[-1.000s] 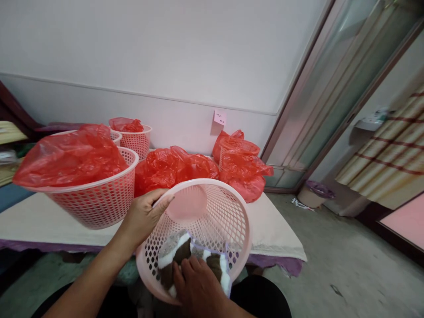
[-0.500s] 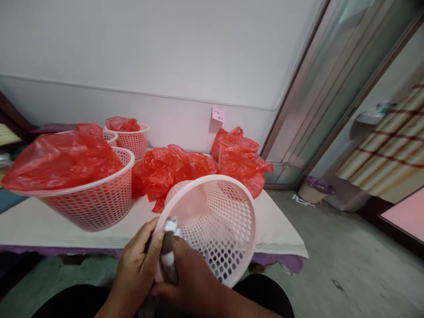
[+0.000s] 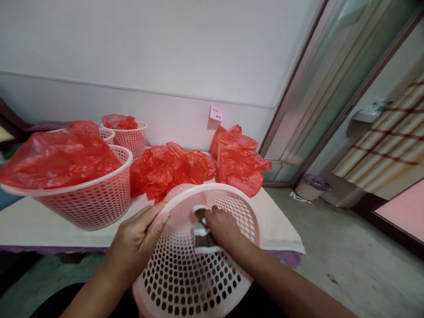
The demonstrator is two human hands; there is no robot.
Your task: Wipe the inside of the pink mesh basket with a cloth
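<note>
I hold an empty pink perforated plastic basket (image 3: 185,278) tilted toward me in front of my lap. My left hand (image 3: 137,236) grips its left rim, fingers curled over the edge. My right hand (image 3: 222,226) is inside the basket, shut on a brown-and-white folded cloth (image 3: 201,232) pressed against the inner wall near the basket's bottom.
A cloth-covered table (image 3: 49,221) stands ahead. On it are a pink basket with a red plastic bag (image 3: 62,154) at the left, smaller baskets (image 3: 130,134) behind, and loose red bags (image 3: 172,168) by the wall. A glass sliding door (image 3: 318,97) and concrete floor lie to the right.
The basket has tipped so its mouth faces me more. My right hand moved the cloth from the basket's near rim to deep inside. My left hand stayed on the rim.
</note>
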